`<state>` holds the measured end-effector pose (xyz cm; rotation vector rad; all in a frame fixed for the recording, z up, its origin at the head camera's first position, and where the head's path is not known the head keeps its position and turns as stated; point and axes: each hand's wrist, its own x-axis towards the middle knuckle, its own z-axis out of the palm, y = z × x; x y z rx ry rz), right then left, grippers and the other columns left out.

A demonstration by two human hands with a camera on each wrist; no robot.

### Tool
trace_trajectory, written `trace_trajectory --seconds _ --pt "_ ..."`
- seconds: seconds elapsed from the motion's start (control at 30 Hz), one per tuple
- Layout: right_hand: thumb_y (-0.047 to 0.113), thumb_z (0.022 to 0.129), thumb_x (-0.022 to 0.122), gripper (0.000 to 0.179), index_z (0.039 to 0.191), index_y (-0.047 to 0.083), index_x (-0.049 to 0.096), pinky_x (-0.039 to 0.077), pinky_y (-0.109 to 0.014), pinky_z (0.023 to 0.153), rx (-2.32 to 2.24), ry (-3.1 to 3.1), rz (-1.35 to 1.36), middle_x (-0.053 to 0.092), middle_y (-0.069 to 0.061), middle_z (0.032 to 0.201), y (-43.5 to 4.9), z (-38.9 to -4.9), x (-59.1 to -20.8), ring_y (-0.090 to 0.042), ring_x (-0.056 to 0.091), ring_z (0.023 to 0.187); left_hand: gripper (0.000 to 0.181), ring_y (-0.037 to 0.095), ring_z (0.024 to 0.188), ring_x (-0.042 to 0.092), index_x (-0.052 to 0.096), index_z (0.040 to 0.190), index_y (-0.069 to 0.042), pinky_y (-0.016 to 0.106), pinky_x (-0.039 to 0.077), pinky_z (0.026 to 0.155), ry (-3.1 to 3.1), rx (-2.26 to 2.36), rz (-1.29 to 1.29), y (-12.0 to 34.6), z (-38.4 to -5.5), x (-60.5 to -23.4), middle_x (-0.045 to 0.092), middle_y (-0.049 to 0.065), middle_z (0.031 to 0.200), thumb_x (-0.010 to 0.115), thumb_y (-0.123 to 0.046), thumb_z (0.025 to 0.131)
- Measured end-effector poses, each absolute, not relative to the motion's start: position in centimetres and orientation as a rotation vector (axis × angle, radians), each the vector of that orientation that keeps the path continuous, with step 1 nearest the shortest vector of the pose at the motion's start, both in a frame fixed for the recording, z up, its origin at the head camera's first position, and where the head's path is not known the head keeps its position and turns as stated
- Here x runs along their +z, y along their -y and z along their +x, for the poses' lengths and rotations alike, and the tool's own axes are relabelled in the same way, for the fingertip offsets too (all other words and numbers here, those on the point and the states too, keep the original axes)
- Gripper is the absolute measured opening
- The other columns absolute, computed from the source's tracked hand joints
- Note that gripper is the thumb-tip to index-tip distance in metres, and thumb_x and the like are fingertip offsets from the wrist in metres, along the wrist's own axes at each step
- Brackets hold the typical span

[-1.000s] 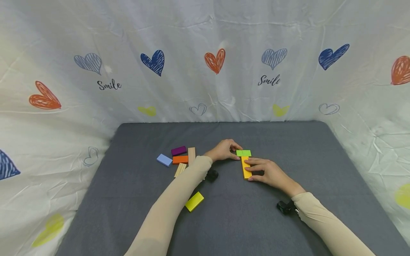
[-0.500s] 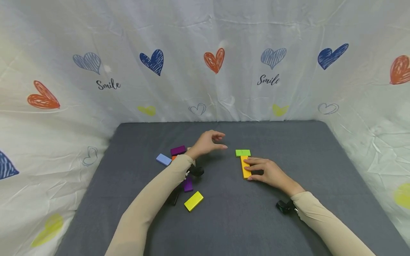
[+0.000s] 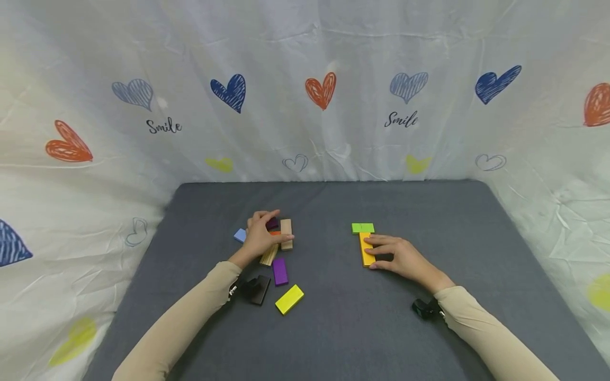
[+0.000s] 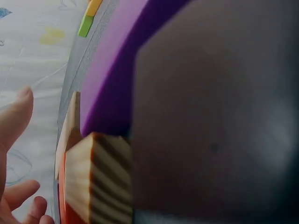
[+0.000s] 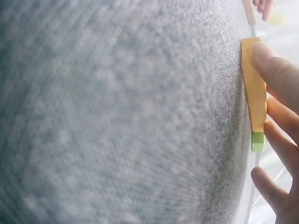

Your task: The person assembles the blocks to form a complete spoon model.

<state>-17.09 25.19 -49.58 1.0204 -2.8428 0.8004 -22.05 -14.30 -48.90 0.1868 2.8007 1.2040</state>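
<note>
My left hand hovers over a cluster of flat blocks, thumb and fingers spread apart with nothing held. Its thumb overlaps a plain wooden block. Around the fingers show an orange block, a dark purple block and a light blue block, each partly covered. Farther right, my right hand touches a yellow-orange block with extended fingers; in the right wrist view the thumb rests on one end of that block. A light green block lies crosswise at its far end, making a T shape.
Near the left wrist lie a striped wooden block, a purple block, a dark brown block and a yellow block. A grey cloth covers the table. White fabric printed with hearts hangs behind it.
My left hand has left the light green block and swung left to the block cluster, uncovering the purple and dark brown blocks. The right hand stays at the yellow-orange block.
</note>
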Motion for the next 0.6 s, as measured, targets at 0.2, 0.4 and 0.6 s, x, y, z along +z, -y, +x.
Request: trace_trajectory --seconds 0.2,0.4,0.6 --pt "0.033 0.078 0.082 0.046 0.12 0.017 0.073 0.045 -0.049 0.107 0.796 2.831 1.027 0.062 0.0 0.14 -25.06 -17.07 -49.71 -0.027 0.055 0.134 0.101 0.039 0.131 0.027 0.042 0.151 -0.013 0.056 0.026 0.106 -2.828 1.044 0.239 14.77 -21.54 -49.25 0.03 0.018 0.15 0.088 -0.048 0.068" --pt "0.034 0.078 0.082 0.046 0.121 0.018 0.073 0.045 -0.05 0.108 0.811 2.843 1.018 0.061 0.0 0.14 -25.14 -17.09 -49.68 -0.027 0.054 0.135 0.1 0.04 0.133 0.027 0.045 0.148 -0.011 0.055 0.025 0.106 -2.883 0.909 0.277 14.5 -21.41 -49.39 0.03 0.017 0.151 0.09 -0.047 0.066" --pt "0.033 0.078 0.083 0.046 0.121 0.018 0.073 0.045 -0.05 0.107 0.812 2.845 1.02 0.062 0.0 0.14 -25.16 -17.09 -49.61 -0.026 0.054 0.134 0.095 0.039 0.131 0.028 0.049 0.145 -0.011 0.056 0.025 0.107 -2.905 0.891 0.258 14.26 -21.61 -49.42 0.032 0.017 0.149 0.09 -0.046 0.067"
